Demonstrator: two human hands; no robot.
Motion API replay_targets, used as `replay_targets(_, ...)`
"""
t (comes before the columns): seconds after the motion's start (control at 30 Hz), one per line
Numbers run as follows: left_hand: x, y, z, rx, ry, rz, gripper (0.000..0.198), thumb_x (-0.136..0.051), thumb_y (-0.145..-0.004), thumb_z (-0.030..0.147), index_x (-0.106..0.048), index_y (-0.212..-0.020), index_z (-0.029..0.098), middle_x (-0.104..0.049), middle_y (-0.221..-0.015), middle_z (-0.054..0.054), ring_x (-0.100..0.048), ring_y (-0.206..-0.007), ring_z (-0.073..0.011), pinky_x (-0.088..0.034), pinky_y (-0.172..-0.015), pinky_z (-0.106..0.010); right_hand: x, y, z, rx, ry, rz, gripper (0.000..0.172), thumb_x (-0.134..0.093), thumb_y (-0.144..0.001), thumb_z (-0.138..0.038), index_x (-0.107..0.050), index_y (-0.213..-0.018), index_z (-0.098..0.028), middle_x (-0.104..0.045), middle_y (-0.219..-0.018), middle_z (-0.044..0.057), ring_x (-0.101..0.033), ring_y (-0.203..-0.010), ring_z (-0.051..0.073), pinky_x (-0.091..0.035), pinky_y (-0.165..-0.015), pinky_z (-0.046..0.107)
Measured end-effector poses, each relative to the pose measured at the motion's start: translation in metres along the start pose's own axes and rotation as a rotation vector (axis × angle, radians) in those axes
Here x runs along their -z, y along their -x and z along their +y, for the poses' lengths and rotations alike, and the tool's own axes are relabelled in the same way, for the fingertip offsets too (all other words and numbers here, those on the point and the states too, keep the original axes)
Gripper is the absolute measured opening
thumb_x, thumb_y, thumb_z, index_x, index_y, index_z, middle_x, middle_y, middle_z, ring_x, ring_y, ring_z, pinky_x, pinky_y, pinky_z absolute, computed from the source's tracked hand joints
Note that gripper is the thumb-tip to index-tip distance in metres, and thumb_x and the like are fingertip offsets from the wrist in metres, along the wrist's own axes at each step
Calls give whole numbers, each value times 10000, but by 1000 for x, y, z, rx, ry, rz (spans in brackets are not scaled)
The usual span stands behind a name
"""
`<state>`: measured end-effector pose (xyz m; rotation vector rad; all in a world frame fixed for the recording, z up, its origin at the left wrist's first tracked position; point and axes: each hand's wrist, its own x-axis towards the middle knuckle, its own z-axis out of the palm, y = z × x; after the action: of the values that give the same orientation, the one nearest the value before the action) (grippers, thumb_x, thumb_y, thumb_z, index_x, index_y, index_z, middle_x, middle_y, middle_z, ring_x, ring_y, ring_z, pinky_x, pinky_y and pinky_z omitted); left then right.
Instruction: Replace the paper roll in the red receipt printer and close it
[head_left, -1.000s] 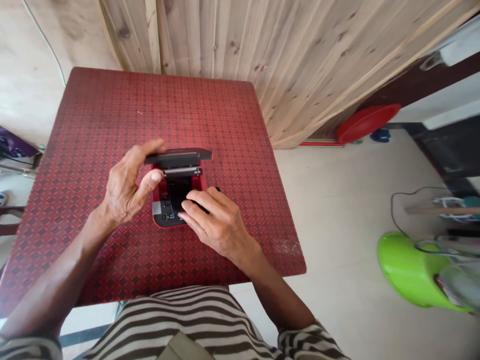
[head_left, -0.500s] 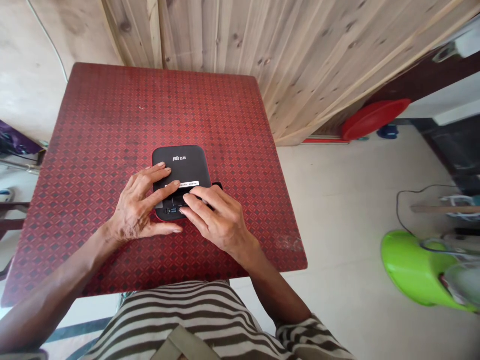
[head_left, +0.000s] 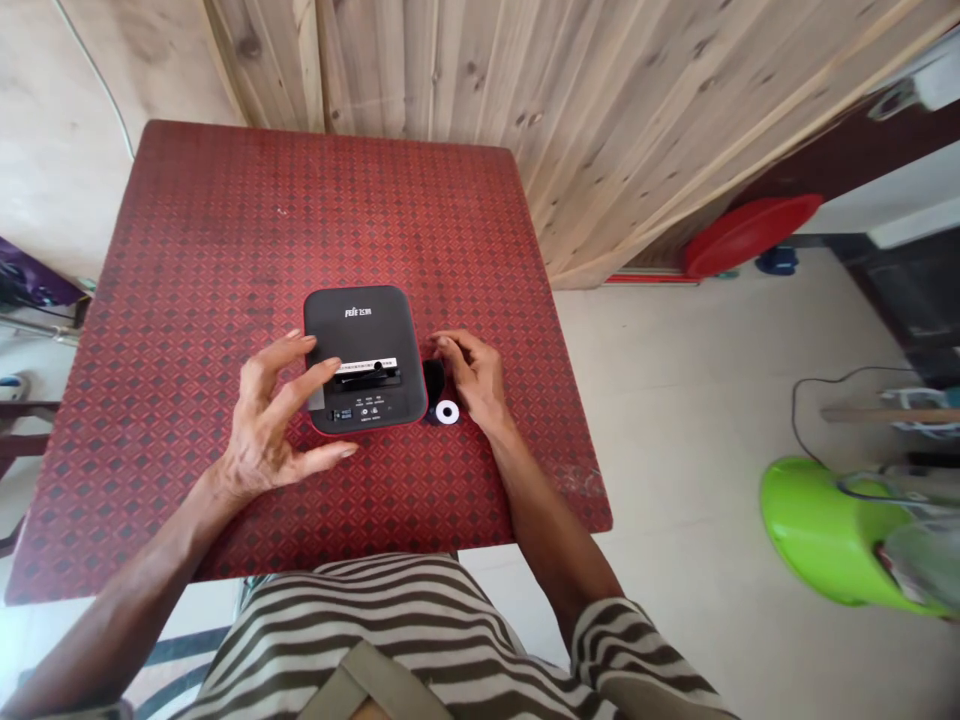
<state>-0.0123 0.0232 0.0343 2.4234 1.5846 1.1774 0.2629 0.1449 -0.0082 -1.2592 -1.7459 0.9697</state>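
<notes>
Moved, head view: since the earlier frame the right hand (head_left: 476, 378) has left the slot area for the table (head_left: 405, 220) just right of the black device (head_left: 358, 335); the left hand (head_left: 262, 430) has drawn back a little toward the device's left edge, and a white roll (head_left: 447, 412) now shows.
Black device: flat on the table in front of the person, red along its sides, lid closed; a white strip (head_left: 366, 367) crosses it above a dark slot (head_left: 375, 379), with small printed marks below.
Left hand: spread and grasping nothing; index fingertip over the lid by the white strip, another finger at the left edge, thumb just past the near edge. Whether they press or only hover is hard to judge.
Right hand: fingers bent, thumb near index finger, beside a dark piece (head_left: 433, 378) at the device's right side; I can't tell whether anything is pinched.
Step in hand: seemingly handling at the device's side with its lid down, the left hand perhaps steadying.
Next move: would call for a firm left hand so the device does not slide, and right fingers careful around the white roll.
Hard to make out: the dark piece's shape and whether it joins the white roll; a small black bit at the slot; the tiny print; the right fingertips, partly tucked away.
</notes>
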Motion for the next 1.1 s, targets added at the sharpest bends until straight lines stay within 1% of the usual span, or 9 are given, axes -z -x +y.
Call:
replay_targets(0.03,0,7,3,27,-16,44,754,-791,-832,635,-548,-1467,308,-571,-1468,-143,-592,-1358,-354,-550,-1110,-570,-4,0,6,-28,-11,-3,338,-556,-1026,-480,-762,-1025,-212,-778,-883,34,-704,-777,180,-539,-753,317)
replay_targets(0.1,0,20,9,58,-50,102,691,-839,-836,507,-574,-1437,294,-624,-1399,-141,-654,-1257,-315,-605,-1029,-492,-9,0,10,-30,14,6,331,-564,-1010,-479,-762,-980,-215,-778,-888,33,-694,-771,178,-528,-751,313)
replay_targets(0.17,-2,32,11,59,-70,127,627,-846,-851,386,-591,-1415,289,-654,-1359,-132,-684,-1202,-286,-626,-980,-437,-12,-1,9,-2,50,3,315,-566,-1003,-459,-760,-947,-218,-781,-901,37,-698,-789,182,-529,-774,320)
replay_targets(0.23,-5,38,11,44,-90,135,625,-839,-858,340,-580,-1425,290,-659,-1360,-125,-695,-1184,-274,-632,-963,-419,-13,-1,7,12,64,-1,300,-563,-999,-439,-756,-933,-219,-780,-897,40,-703,-796,186,-535,-784,329)
replay_targets(0.4,-11,40,8,35,-145,112,627,-825,-870,368,-558,-1432,295,-649,-1362,-130,-696,-1180,-268,-640,-936,-401,-12,-2,7,13,65,-7,287,-560,-989,-427,-753,-926,-225,-783,-879,41,-707,-778,192,-548,-764,337)
replay_targets(0.67,-15,37,8,39,-120,124,687,-821,-876,386,-516,-1479,260,-651,-1318,-143,-686,-1161,-254,-638,-912,-383,-12,-2,8,-20,70,3,253,-591,-975,-411,-758,-930,-226,-777,-870,37,-683,-732,179,-544,-734,331)
replay_targets(0.83,-16,35,7,56,-87,127,669,-834,-858,424,-537,-1439,275,-651,-1310,-125,-690,-1105,-244,-643,-878,-391,-12,-1,7,-23,51,6,249,-589,-974,-395,-759,-927,-219,-773,-867,36,-685,-739,180,-538,-736,333)
replay_targets(0.97,-15,33,8,105,-45,125,629,-842,-852,436,-548,-1392,304,-633,-1322,-105,-680,-1093,-227,-639,-857,-380,-12,-1,8,-42,69,2,267,-593,-981,-428,-760,-931,-225,-775,-872,41,-686,-747,186,-533,-732,335)
replay_targets(1.1,-14,30,10,130,-4,129,599,-864,-833,432,-575,-1342,305,-638,-1325,-97,-680,-1058,-213,-627,-839,-372,-12,-1,9,-33,64,3,266,-594,-983,-425,-757,-920,-224,-772,-858,35,-670,-714,176,-527,-710,324)
